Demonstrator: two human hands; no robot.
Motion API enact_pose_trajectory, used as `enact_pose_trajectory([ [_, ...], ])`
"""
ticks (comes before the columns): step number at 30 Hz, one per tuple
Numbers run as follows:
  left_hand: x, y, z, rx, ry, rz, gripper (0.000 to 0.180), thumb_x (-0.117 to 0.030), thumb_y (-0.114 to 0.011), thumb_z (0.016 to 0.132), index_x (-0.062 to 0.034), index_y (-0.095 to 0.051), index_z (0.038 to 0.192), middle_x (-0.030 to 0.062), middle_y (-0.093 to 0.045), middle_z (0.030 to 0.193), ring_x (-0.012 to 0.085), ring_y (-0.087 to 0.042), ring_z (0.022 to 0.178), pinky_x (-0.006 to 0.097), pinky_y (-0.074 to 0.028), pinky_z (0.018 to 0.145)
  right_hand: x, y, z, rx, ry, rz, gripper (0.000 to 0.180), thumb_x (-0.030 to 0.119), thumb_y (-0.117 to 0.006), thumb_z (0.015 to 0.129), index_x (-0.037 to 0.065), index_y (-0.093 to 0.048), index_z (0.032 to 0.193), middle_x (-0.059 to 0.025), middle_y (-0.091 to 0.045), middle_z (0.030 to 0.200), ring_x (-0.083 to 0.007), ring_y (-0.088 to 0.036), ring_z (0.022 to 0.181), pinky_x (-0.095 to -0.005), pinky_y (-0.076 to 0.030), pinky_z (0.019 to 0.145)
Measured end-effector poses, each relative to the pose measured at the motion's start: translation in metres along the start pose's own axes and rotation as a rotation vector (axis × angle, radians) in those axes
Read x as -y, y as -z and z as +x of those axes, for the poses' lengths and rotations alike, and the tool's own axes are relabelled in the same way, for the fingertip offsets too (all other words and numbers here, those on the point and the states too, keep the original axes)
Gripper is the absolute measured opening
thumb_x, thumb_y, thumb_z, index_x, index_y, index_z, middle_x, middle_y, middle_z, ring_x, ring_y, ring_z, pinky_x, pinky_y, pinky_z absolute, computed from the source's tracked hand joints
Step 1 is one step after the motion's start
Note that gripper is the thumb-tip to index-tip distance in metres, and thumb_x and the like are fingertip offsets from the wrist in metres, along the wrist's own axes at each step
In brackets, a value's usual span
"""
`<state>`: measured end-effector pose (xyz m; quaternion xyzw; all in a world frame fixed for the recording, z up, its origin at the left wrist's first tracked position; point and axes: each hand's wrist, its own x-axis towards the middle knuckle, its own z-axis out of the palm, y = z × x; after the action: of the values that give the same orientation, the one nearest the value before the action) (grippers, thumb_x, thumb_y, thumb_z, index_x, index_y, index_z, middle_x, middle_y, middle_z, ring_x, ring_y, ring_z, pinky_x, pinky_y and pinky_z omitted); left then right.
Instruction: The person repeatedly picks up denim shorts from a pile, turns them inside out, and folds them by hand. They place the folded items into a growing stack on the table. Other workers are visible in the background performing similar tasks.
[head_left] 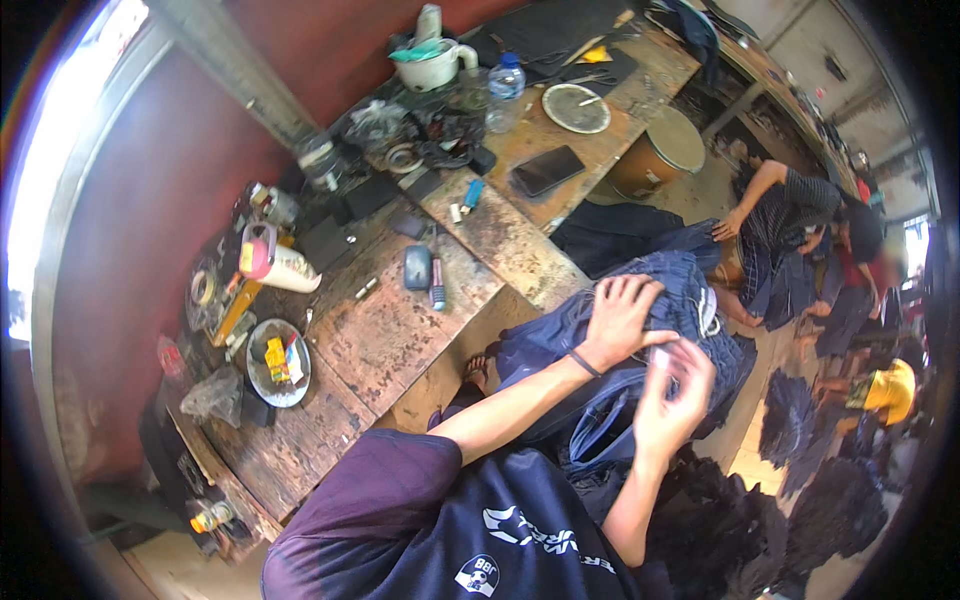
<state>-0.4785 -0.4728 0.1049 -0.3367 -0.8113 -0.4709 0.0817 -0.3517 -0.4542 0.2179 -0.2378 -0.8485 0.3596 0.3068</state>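
A heaped bundle of dark blue denim garments (550,345) lies in front of me, right of the workbench. My left hand (622,318) rests on top of it with fingers spread and thumb pointing toward the other hand; a dark band circles that wrist. Just beside that thumb, my right hand (678,395) is raised over the cloth, its fingers curled together and blurred by motion. A small pale glint shows at its fingertips, too smeared to name. Near the bundle's far right side, a white strip or cord (708,312) lies on the denim.
The worn wooden bench (350,340) on the left carries a phone (547,171), a plate (262,375), a pink-lided bottle (290,268) and a water bottle (505,90). A round drum stool (660,150) stands beyond. Other people (790,200) handle cloth at right, near dark fabric piles (835,520).
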Motion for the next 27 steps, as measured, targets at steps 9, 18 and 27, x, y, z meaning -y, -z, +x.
enact_pose_trajectory([
  [9,0.007,-0.004,-0.019,0.077,0.099,-0.081,0.101,-0.08,-0.07,0.077,-0.0079,-0.056,0.146,0.0214,-0.048,0.156,0.0407,-0.039,0.15,0.071,-0.02,0.125,0.059,-0.294,0.03,1.208,0.317,-0.224,0.029,0.019,-0.072,0.096,0.001,-0.065,0.118,-0.0252,-0.073,0.109,-0.0461,-0.072,0.098,-0.0528,-0.059,0.085],
  [18,0.001,0.015,-0.017,0.143,0.104,0.015,0.1,-0.081,-0.062,0.084,-0.0089,-0.053,0.153,0.0222,-0.043,0.163,0.0407,-0.035,0.154,0.073,-0.015,0.126,0.068,-0.416,-0.078,0.911,0.944,-0.195,0.027,0.014,-0.065,0.096,0.008,-0.072,0.122,-0.0183,-0.069,0.128,-0.0406,-0.062,0.126,-0.055,-0.054,0.103],
  [27,-0.006,0.017,-0.027,-0.061,-0.118,0.04,0.061,-0.047,-0.088,0.078,-0.0154,-0.067,0.126,0.0122,-0.055,0.142,0.0335,-0.05,0.13,0.059,-0.037,0.111,0.092,-0.362,-0.041,1.202,0.633,-0.107,0.033,0.012,-0.066,0.092,0.0,-0.059,0.122,-0.0237,-0.073,0.103,-0.041,-0.072,0.101,-0.0488,-0.059,0.09],
])
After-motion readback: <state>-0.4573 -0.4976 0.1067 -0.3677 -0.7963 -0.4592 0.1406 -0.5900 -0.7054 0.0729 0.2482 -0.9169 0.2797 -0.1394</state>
